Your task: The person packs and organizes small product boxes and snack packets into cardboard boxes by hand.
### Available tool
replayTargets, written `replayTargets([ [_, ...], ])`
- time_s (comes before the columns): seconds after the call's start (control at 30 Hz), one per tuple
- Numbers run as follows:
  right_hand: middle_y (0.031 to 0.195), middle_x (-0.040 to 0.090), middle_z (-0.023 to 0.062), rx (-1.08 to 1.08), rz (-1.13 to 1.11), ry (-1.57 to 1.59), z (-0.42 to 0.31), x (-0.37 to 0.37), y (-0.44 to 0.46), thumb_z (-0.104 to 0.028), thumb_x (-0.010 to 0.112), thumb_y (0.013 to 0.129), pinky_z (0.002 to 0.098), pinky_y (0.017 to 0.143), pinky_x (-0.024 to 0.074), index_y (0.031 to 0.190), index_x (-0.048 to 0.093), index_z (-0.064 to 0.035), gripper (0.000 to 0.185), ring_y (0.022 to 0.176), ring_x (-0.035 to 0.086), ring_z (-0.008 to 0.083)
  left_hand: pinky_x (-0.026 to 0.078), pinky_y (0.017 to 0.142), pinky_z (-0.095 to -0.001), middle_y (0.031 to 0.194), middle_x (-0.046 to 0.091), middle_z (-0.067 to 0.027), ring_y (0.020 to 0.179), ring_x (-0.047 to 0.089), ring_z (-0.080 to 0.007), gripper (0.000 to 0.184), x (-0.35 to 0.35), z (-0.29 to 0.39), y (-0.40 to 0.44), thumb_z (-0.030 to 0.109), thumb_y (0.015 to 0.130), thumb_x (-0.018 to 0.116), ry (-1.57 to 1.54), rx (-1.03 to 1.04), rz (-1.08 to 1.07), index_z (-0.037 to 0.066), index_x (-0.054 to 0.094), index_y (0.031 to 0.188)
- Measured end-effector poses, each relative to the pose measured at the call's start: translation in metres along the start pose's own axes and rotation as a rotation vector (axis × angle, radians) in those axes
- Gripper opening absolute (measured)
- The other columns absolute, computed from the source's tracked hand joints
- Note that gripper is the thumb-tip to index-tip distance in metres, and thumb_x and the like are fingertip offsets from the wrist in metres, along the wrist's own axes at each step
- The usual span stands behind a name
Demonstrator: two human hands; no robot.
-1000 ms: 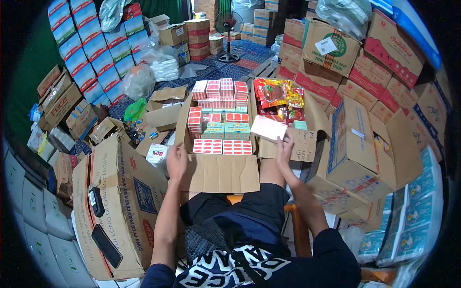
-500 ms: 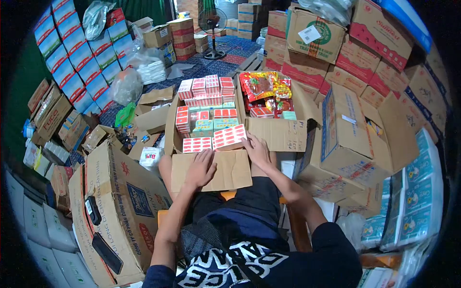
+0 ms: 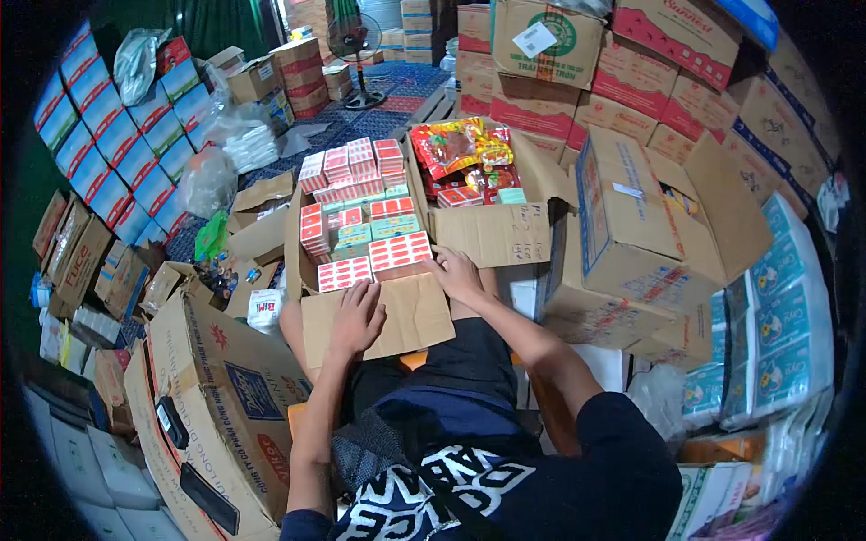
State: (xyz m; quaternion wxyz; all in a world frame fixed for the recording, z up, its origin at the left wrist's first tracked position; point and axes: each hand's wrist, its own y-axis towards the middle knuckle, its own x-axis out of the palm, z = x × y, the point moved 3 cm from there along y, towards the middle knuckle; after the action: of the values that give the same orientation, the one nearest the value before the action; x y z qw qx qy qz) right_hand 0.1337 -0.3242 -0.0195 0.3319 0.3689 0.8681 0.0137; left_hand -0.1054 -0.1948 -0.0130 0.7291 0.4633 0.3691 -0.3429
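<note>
Small red-and-white packs and green packs fill an open carton (image 3: 294,243) in front of me. At its near right corner, my right hand (image 3: 456,273) touches the side of a red-and-white pack block (image 3: 400,253), fingers bent against it. A second red-and-white block (image 3: 345,273) lies left of it, a little lower. My left hand (image 3: 358,317) rests flat on the carton's near flap (image 3: 417,314), fingers spread and holding nothing. Just to the right, another open carton (image 3: 539,174) holds red and yellow food packets (image 3: 458,147) and a few small packs.
A tall carton (image 3: 212,397) bearing a phone (image 3: 209,498) and a black device (image 3: 171,423) stands at my left. Stacked cartons (image 3: 636,234) rise at my right. A fan (image 3: 355,54) stands behind, and a white BIMI pack (image 3: 264,308) lies left of my knee.
The pale block from my right hand now lies in the carton, its red-marked face up. My left hand has moved from the carton's left edge onto the near flap. The view has shifted right.
</note>
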Motion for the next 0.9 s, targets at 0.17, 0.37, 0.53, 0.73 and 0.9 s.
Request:
replayTargets([
  [0.17, 0.097, 0.071, 0.0159, 0.068, 0.324, -0.014, 0.030, -0.045, 0.051, -0.037, 0.067, 0.096, 0.0457, 0.084, 0.0515, 0.118, 0.070, -0.0048, 0.039, 0.097, 0.066, 0.0328, 0.034, 0.117, -0.0495, 0.145, 0.053, -0.0214, 0.137, 0.047, -0.0384, 0.052, 0.002, -0.002, 0.000, 0.035, 0.099, 0.056, -0.028, 0.003, 0.048, 0.004, 0.056, 0.141],
  [0.37, 0.101, 0.071, 0.0169, -0.151, 0.418, -0.438, 0.053, -0.114, 0.111, -0.047, 0.064, 0.095, 0.0480, 0.091, 0.0493, 0.112, 0.073, -0.0095, 0.042, 0.104, 0.066, 0.0354, 0.036, 0.115, -0.0497, 0.142, 0.055, -0.0214, 0.135, 0.048, -0.0403, 0.050, 0.004, -0.005, -0.001, 0.033, 0.097, 0.059, -0.032, 0.000, 0.077, 0.005, 0.058, 0.138],
  [0.53, 0.104, 0.071, 0.0189, -0.073, 0.002, -0.659, 0.042, -0.108, 0.098, -0.063, 0.054, 0.095, 0.0507, 0.094, 0.0470, 0.109, 0.075, -0.0115, 0.057, 0.106, 0.066, 0.0370, 0.037, 0.115, -0.0498, 0.141, 0.056, -0.0221, 0.134, 0.049, -0.0407, 0.048, -0.001, -0.003, -0.001, 0.032, 0.096, 0.060, -0.037, 0.005, 0.076, 0.005, 0.059, 0.136],
  [0.73, 0.106, 0.072, 0.0189, 0.072, -0.117, -0.706, 0.010, -0.112, 0.082, -0.077, 0.054, 0.086, 0.0509, 0.096, 0.0449, 0.100, 0.077, -0.0120, 0.071, 0.107, 0.066, 0.0355, 0.037, 0.115, -0.0496, 0.141, 0.056, -0.0219, 0.134, 0.048, -0.0402, 0.049, 0.000, -0.004, -0.003, 0.033, 0.096, 0.060, -0.037, 0.008, 0.091, 0.005, 0.059, 0.136],
  [0.9, 0.105, 0.073, 0.0183, 0.065, -0.055, -0.748, 0.018, -0.098, 0.072, -0.083, 0.055, 0.081, 0.0496, 0.098, 0.0434, 0.098, 0.077, -0.0112, 0.077, 0.107, 0.065, 0.0358, 0.033, 0.118, -0.0502, 0.141, 0.056, -0.0220, 0.136, 0.048, -0.0388, 0.050, 0.002, -0.005, 0.000, 0.035, 0.097, 0.057, -0.042, -0.029, 0.065, 0.005, 0.058, 0.137],
])
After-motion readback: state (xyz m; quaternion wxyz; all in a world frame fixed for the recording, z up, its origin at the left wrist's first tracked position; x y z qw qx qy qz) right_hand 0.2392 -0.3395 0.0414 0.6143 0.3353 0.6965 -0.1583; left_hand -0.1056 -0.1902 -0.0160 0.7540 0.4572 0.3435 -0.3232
